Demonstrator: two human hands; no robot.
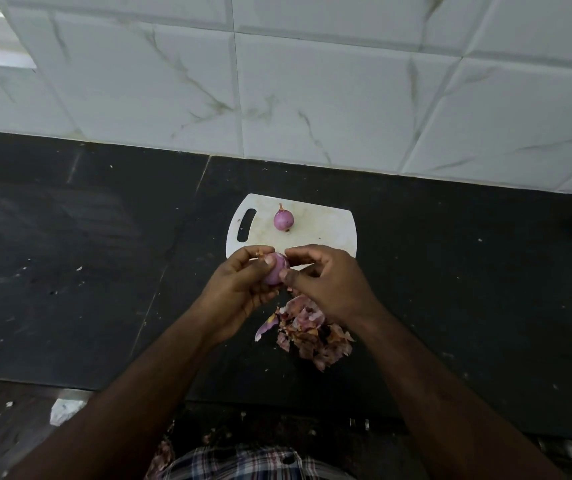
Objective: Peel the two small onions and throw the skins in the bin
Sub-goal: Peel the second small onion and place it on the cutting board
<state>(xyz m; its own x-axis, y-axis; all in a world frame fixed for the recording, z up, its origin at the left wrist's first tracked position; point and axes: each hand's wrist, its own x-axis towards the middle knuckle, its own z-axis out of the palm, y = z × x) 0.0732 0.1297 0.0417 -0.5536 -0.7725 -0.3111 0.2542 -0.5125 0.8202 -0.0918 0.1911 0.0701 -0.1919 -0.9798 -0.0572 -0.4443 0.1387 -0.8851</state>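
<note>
A small purple onion [276,271] is held above the near edge of a white cutting board [326,230]. My left hand [239,289] grips it from the left, thumb across its top. My right hand [326,285] pinches at its right side with thumb and fingers. A second small purple onion [283,219], glossy with a dry stem tip, lies on the board behind my hands. A heap of pink and brown onion skins [309,332] sits on the dark counter just under my right wrist. No bin is in view.
The dark stone counter [87,254] spreads wide to both sides, flecked with small bits. A white marble-tiled wall [312,91] rises right behind the board. The counter's front edge runs near my body, with some skin scraps on the floor below.
</note>
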